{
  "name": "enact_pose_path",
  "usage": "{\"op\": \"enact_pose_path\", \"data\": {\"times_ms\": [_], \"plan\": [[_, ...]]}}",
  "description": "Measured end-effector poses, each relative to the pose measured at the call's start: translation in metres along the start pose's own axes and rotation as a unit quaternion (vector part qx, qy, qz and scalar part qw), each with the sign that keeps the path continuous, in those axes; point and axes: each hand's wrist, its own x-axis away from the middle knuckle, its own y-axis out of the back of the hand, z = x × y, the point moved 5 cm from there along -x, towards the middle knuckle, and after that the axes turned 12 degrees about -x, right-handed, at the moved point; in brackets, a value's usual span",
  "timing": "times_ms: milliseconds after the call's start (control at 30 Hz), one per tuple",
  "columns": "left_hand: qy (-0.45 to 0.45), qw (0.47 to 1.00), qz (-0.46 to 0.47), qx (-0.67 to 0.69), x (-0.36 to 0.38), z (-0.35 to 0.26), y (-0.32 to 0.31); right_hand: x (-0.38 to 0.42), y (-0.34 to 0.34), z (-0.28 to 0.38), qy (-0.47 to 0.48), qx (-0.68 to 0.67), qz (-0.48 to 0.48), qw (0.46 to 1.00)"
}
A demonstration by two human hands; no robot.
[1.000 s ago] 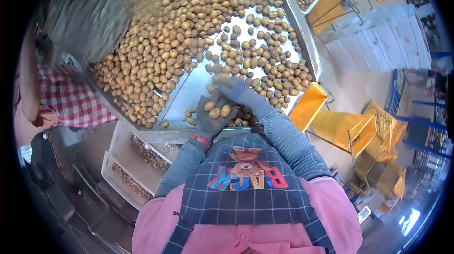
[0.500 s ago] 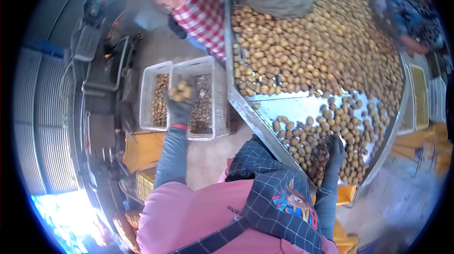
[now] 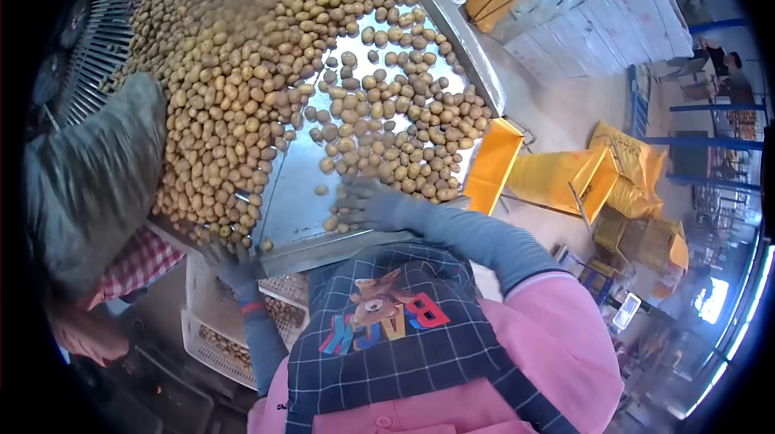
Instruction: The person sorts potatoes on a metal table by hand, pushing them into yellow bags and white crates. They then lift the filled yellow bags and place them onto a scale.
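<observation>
Small, round brown potatoes (image 3: pixel 234 91) cover much of a metal sorting table (image 3: pixel 282 204). My right hand (image 3: pixel 375 204), in a grey glove, lies flat near the table's front edge with fingers spread, touching potatoes beside it. At the table's lower left corner is my left hand (image 3: pixel 230 264), gloved, with a red band at the wrist. Its fingers are apart beside a few potatoes, and nothing shows in its grasp.
White crates (image 3: pixel 198 289) holding potatoes stand below the left corner. Another person's grey sleeve (image 3: pixel 101 171) reaches over the table's left side. Orange stands (image 3: pixel 492 167), yellow sacks (image 3: pixel 630 159) and wrapped white boxes (image 3: pixel 597 30) are at the right.
The view has turned to the right. My left hand, earlier over the crates holding potatoes, is now at the table corner without them. My right hand now lies flatter by the front edge.
</observation>
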Motion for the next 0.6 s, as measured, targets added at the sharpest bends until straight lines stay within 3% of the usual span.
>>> {"op": "enact_pose_path", "data": {"times_ms": [133, 200, 233, 267, 333, 367, 400, 433, 467, 500, 533, 600], "plan": [[-0.052, 0.995, 0.082, -0.037, -0.025, -0.045, -0.031, 0.087, 0.05, -0.02, -0.099, 0.1, 0.109, 0.984], [0.063, 0.96, 0.242, -0.127, -0.026, -0.071, -0.032, 0.127, 0.067, -0.027, -0.094, 0.087, 0.084, 0.988], [0.099, 0.949, 0.283, -0.096, -0.031, -0.093, -0.009, 0.145, 0.077, -0.031, -0.081, 0.08, 0.06, 0.992], [0.098, 0.951, 0.277, -0.094, -0.032, -0.109, -0.002, 0.168, 0.086, -0.036, -0.081, 0.085, 0.056, 0.991], [0.068, 0.934, 0.348, -0.046, -0.025, -0.137, 0.002, 0.197, 0.107, -0.04, -0.057, 0.06, 0.049, 0.995], [0.003, 0.927, 0.374, 0.004, -0.016, -0.157, -0.003, 0.197, 0.119, -0.045, -0.052, 0.062, 0.048, 0.996], [-0.06, 0.913, 0.399, 0.053, -0.005, -0.179, -0.006, 0.187, 0.144, -0.053, -0.198, 0.011, 0.194, 0.961], [-0.067, 0.911, 0.399, 0.083, -0.001, -0.209, 0.001, 0.195, 0.156, -0.067, -0.336, -0.041, 0.331, 0.881], [-0.078, 0.906, 0.401, 0.11, 0.0, -0.245, 0.007, 0.196, 0.173, -0.089, -0.331, -0.103, 0.155, 0.925], [-0.075, 0.902, 0.409, 0.12, 0.003, -0.277, 0.003, 0.205, 0.193, -0.114, -0.319, -0.162, -0.028, 0.933], [-0.072, 0.898, 0.414, 0.131, 0.007, -0.309, -0.006, 0.19, 0.205, -0.141, -0.403, -0.153, -0.073, 0.899], [-0.1, 0.902, 0.347, 0.238, 0.006, -0.357, -0.013, 0.162, 0.218, -0.197, -0.431, -0.114, -0.229, 0.866]]}}
